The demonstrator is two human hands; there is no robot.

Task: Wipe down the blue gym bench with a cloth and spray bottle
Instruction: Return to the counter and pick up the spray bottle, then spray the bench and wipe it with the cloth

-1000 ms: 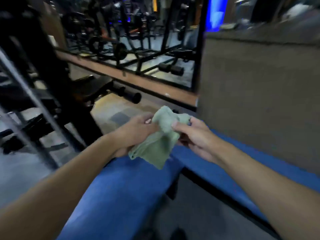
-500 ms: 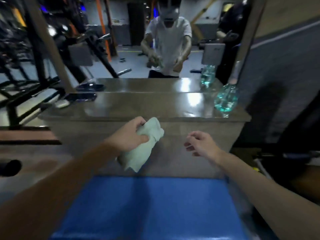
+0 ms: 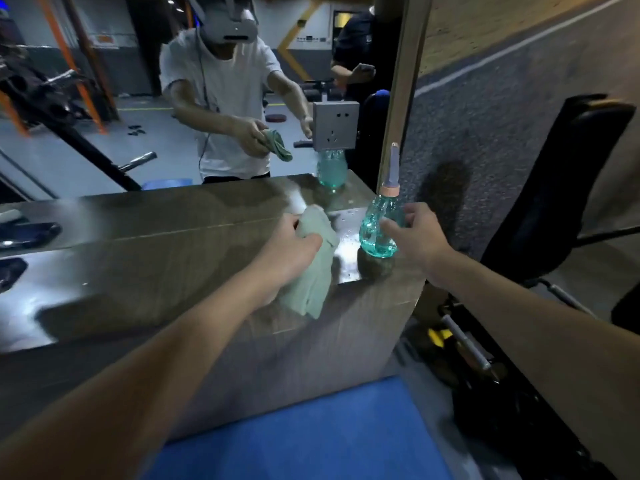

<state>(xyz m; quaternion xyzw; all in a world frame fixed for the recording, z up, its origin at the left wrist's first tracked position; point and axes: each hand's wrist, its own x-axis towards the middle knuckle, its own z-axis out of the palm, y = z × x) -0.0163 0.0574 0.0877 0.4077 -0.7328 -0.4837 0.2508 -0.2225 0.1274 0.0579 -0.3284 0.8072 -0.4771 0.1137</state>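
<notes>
Spray bottle [image 3: 375, 233]: translucent teal plastic with a bulbous, dimpled body that narrows to a peach collar and a slim grey nozzle stem. It stands upright on the ledge [image 3: 173, 258], at the ledge's right end and close to its front edge. Its long axis is vertical and the nozzle points straight up. The right hand [image 3: 417, 237] is at the bottle's right side, with the thumb across the front of the body and the fingers spread and loosely curved behind it. The hand is not clasped round the bottle (actual contact cannot be confirmed). The bottle sits left of the palm, between thumb and fingers.

Cloth [image 3: 311, 271]: pale green, soft, crumpled fabric. The left hand [image 3: 287, 245] grips its upper part in curled fingers over the ledge top, just left of the bottle. The loose remainder hangs below the fist and over the ledge's front edge, with its long axis roughly vertical.

Blue bench [image 3: 304, 434]: smooth, flat matte padding, below and in front of the ledge's front face.

Ledge: grey wood-grain finish with a glossy top, showing glare and scattered droplets near the bottle. A mirror [image 3: 104, 150] rises from the ledge's back edge. A grey wall socket [image 3: 335, 129] sits above the ledge's right end, and a dark phone [image 3: 27, 233] lies at its left end. A black padded seat [image 3: 554, 188] stands to the right of the ledge.
</notes>
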